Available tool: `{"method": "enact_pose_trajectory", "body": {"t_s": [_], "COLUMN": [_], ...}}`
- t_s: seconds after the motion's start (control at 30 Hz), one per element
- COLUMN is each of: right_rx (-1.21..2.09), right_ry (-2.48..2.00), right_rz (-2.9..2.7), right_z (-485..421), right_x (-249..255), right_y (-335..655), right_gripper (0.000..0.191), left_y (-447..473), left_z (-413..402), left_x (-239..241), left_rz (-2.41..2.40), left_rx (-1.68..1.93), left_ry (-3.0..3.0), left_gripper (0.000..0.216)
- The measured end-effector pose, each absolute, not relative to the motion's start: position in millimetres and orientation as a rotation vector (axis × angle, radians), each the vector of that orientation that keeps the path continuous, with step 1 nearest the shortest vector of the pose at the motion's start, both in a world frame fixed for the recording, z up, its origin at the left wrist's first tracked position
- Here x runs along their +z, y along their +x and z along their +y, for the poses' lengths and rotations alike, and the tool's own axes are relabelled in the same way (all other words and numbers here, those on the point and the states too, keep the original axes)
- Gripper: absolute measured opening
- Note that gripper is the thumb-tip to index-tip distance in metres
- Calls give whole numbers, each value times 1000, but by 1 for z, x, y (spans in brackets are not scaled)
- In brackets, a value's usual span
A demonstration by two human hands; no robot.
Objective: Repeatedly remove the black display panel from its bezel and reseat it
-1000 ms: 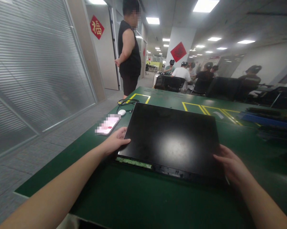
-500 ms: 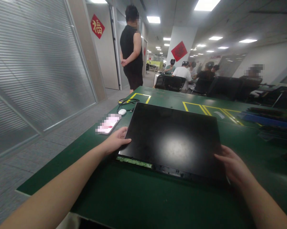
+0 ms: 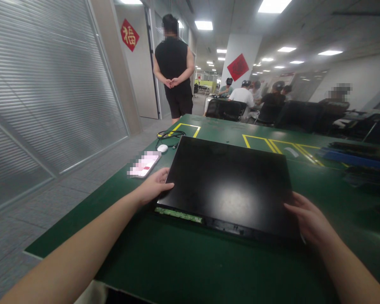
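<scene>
A large flat black panel (image 3: 227,185) lies on the green table (image 3: 190,261), with a thin green circuit strip (image 3: 179,215) showing along its near edge. My left hand (image 3: 153,185) grips the panel's left edge, thumb on top and fingers curled under. On the opposite side my right hand (image 3: 306,217) holds the near right corner, fingers wrapped round the edge. Both forearms reach in from the bottom of the head view.
A phone (image 3: 144,164), a white mouse (image 3: 162,148) and a coiled black cable (image 3: 171,135) lie left of the panel. Yellow taped boxes (image 3: 272,145) mark the table; blue trays (image 3: 351,158) sit far right. A person in black (image 3: 173,71) stands beyond the table; several people sit further back.
The standing person has turned away and clasped hands behind the back. My hands and the panel have barely moved.
</scene>
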State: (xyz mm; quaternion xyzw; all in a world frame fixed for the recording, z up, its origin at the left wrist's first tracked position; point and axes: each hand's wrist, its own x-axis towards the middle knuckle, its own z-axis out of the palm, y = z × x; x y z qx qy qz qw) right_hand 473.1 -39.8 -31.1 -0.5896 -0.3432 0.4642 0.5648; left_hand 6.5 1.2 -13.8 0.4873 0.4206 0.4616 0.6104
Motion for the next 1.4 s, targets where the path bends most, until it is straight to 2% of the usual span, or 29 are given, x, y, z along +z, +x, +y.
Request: {"method": "enact_pose_trajectory", "body": {"t_s": [0.97, 1.4], "right_rx": [1100, 925], "right_ry": [-1367, -1528], "right_rz": [-783, -888], "right_z": [-41, -45], "right_x": [-30, -26], "right_y": [470, 472], "right_gripper": [55, 54], "left_y": [8, 11], "left_z": [0, -3], "left_x": [-12, -9], "left_rz": [1004, 989], "left_rx": [1058, 1085], "left_ry": [1159, 1148], "left_gripper": [50, 48]}}
